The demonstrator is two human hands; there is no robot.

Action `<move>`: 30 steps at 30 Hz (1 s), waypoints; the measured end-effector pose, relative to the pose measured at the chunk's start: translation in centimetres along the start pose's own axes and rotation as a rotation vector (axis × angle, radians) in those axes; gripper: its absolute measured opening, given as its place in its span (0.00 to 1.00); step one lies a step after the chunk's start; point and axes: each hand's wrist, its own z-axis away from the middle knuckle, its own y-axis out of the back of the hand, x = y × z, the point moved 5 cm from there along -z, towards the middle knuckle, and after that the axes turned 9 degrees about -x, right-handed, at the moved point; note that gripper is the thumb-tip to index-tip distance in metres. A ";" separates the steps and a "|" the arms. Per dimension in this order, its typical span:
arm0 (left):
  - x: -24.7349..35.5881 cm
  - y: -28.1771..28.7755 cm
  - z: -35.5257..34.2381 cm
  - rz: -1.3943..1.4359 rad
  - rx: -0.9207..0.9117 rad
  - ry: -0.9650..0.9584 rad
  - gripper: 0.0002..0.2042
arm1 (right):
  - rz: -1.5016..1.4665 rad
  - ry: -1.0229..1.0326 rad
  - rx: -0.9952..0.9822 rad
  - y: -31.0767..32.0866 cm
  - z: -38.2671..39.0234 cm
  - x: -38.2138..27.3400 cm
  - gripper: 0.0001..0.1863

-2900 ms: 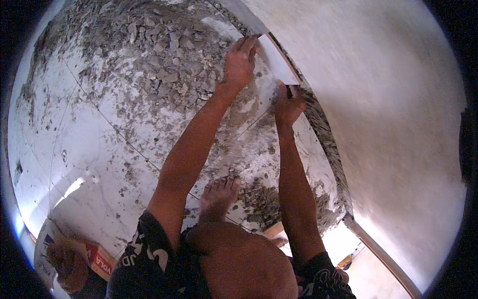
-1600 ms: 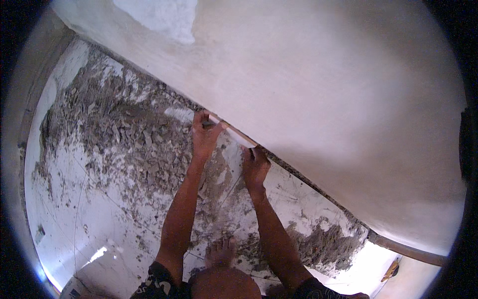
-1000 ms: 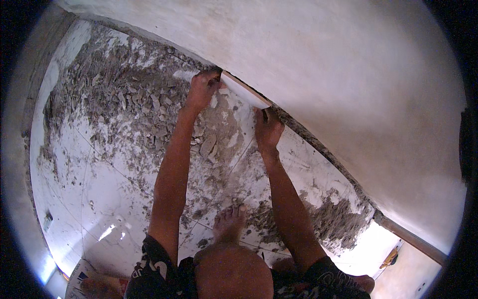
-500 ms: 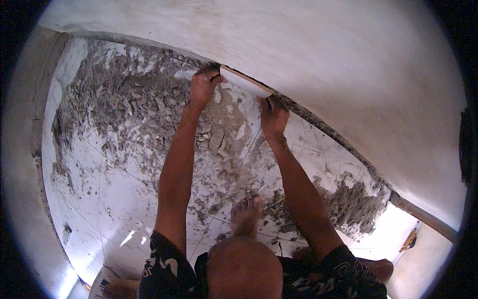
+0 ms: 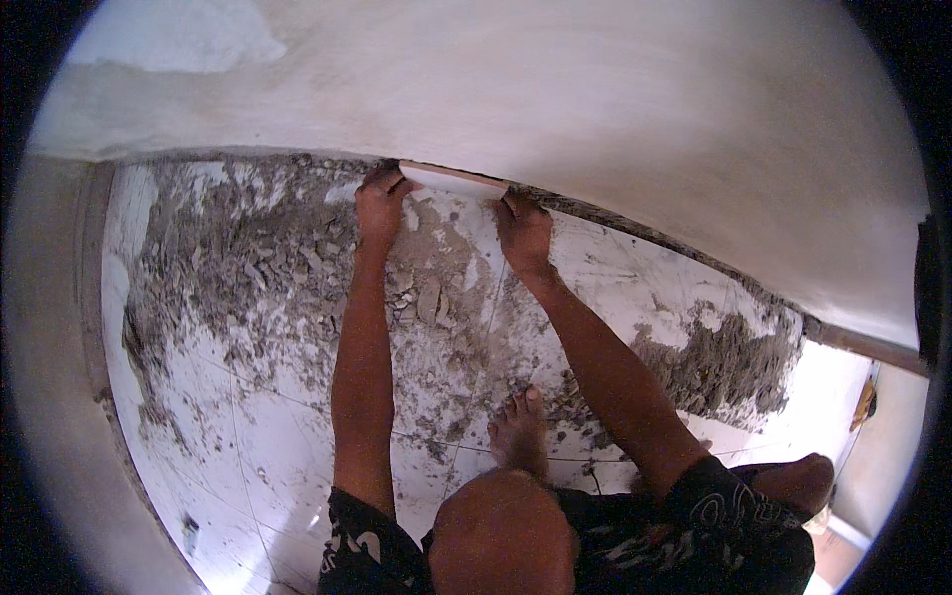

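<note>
A narrow white tile strip (image 5: 451, 179) stands on edge at the foot of the plastered wall (image 5: 555, 89), where the wall meets the floor. My left hand (image 5: 380, 201) grips its left end, fingers curled over the top edge. My right hand (image 5: 524, 226) holds its right end the same way. Both arms reach forward from the lower edge of the picture. Grey mortar (image 5: 436, 268) is smeared on the floor just under the strip.
White floor tiles (image 5: 268, 446) carry lumps and crumbs of dried grey mortar, thickest at the left (image 5: 238, 268) and along the wall at the right (image 5: 724, 367). My bare foot (image 5: 518, 431) rests on the floor below my arms. A side wall (image 5: 55, 397) curves down the left.
The view has swung and tipped, so the wall now fills the top. Both hands have stayed on the ends of the strip against the base of the wall.
</note>
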 end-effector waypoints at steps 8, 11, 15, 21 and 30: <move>1.6 0.2 0.5 -0.044 0.033 -0.051 0.06 | -0.080 0.003 0.107 1.0 0.1 -0.4 0.14; 1.5 0.9 0.4 0.006 0.027 -0.076 0.05 | -0.091 -0.028 0.134 1.0 0.0 -0.7 0.09; 0.8 0.9 0.5 -0.027 0.069 -0.041 0.05 | -0.088 -0.096 0.104 0.3 -0.3 -0.4 0.08; 3.5 1.4 1.5 -0.134 0.119 -0.145 0.08 | -0.206 0.038 0.136 2.7 0.3 -0.4 0.08; 9.5 -7.9 5.3 0.117 0.007 -0.129 0.09 | -0.178 -0.320 0.007 11.6 5.8 5.6 0.07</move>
